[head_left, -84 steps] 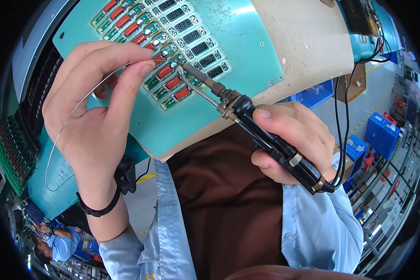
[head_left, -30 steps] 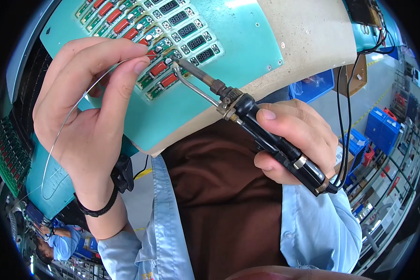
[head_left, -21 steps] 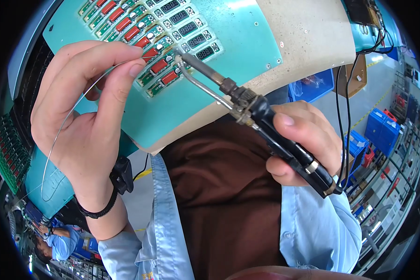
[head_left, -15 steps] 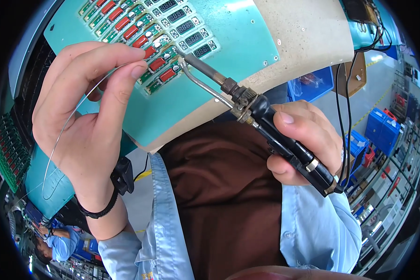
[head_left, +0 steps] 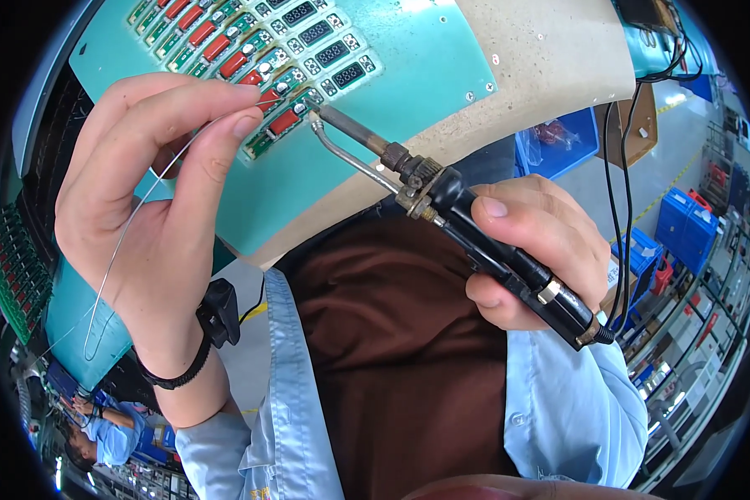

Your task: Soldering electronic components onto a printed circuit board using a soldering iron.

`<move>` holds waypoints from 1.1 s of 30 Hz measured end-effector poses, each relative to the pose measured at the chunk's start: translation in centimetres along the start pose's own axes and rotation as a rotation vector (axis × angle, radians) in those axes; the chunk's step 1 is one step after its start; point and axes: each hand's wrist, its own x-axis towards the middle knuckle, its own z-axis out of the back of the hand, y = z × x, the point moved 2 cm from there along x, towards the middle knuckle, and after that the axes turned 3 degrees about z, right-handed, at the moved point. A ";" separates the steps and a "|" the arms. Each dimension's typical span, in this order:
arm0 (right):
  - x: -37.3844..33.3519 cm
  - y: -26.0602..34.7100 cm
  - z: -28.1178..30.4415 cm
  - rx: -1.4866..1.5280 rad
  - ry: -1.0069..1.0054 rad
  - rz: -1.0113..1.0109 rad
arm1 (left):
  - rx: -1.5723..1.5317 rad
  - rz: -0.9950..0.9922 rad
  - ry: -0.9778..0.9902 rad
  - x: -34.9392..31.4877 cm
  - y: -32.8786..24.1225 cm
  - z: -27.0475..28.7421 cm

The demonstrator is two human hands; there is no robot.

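Observation:
My left hand (head_left: 154, 192) pinches a thin solder wire (head_left: 130, 223) between thumb and index finger; the wire loops back past the wrist. Its front end reaches over the small green circuit boards (head_left: 262, 146). A black-handled soldering iron (head_left: 450, 187), with a thin metal tube beside its barrel, is gripped by my right hand (head_left: 550, 250). The iron's tip is at the right part of the nearest board, close to the wire end; whether they touch I cannot tell. The boards carry red components and dark digit displays (head_left: 347, 75), and sit in rows in a turquoise panel (head_left: 425, 75).
A beige worn board (head_left: 550, 62) lies under the panel. More green boards (head_left: 17, 279) stand at the far left. Black cables (head_left: 625, 183) run by my right hand. A blue bin (head_left: 562, 146) and a carton (head_left: 629, 137) are beyond. Another person (head_left: 112, 433) sits lower left.
The panel with its boards has shifted slightly up and left in view. The iron has moved a little left and down, its tip now at the nearest board. My left hand stays almost still.

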 end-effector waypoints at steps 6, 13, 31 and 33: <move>0.2 -0.3 -0.3 0.011 0.001 -0.003 | -0.013 -0.001 -0.011 0.0 0.2 0.1; -0.2 0.1 -0.7 0.056 -0.059 -0.114 | -0.062 0.048 0.008 -0.4 0.0 -0.2; 1.1 0.1 0.7 0.078 -0.013 -0.173 | -0.048 0.050 0.007 1.5 -0.3 -0.4; 1.3 0.0 0.8 0.079 -0.015 -0.177 | -0.049 0.051 0.007 1.7 -0.3 -0.3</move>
